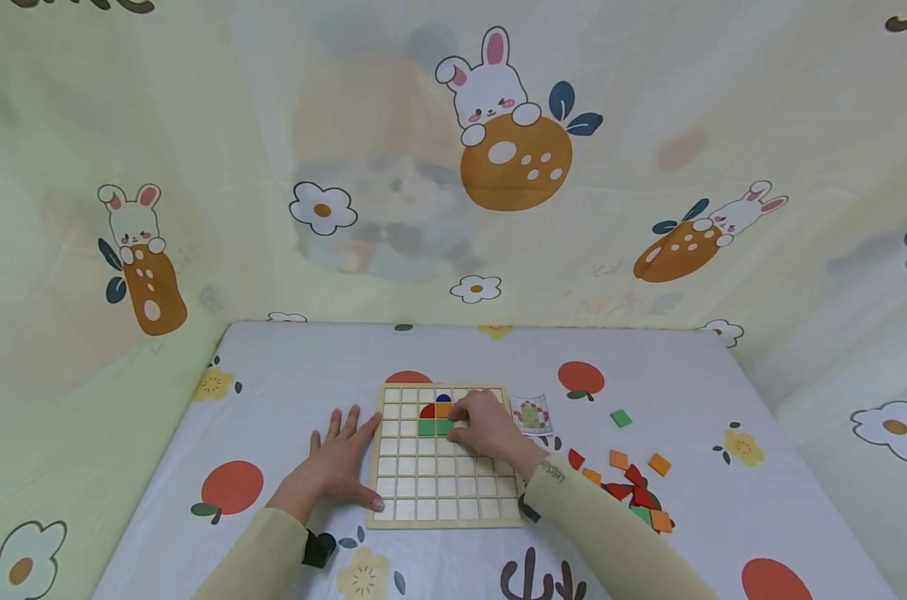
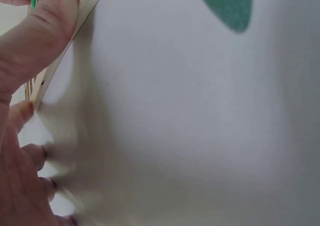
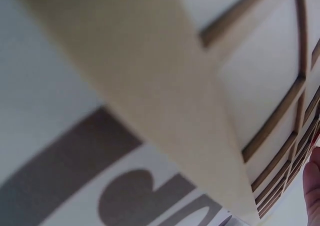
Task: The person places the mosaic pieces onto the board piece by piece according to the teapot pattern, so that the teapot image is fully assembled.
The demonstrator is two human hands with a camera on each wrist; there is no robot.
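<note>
A wooden grid board [image 1: 448, 523] lies on the table. In its upper rows sit a blue piece [image 1: 443, 398], a red rounded piece [image 1: 427, 411], an orange square [image 1: 443, 410] and green pieces [image 1: 434, 427]. My left hand [image 1: 337, 467] is spread along the board's left edge; its thumb [image 2: 42, 40] rests on the frame in the left wrist view. Over the board, my right hand [image 1: 491, 427] has thumb and fingers bent together beside the orange square. A red sliver [image 3: 316, 137] shows at its fingertips in the right wrist view, mostly hidden by the hand.
A small picture card [image 1: 531, 414] lies right of the board. Farther right are a lone green square [image 1: 621, 418] and a loose pile of red, orange and green pieces [image 1: 643, 498]. A patterned cloth covers the table, and a printed curtain [image 1: 393, 292] hangs behind it.
</note>
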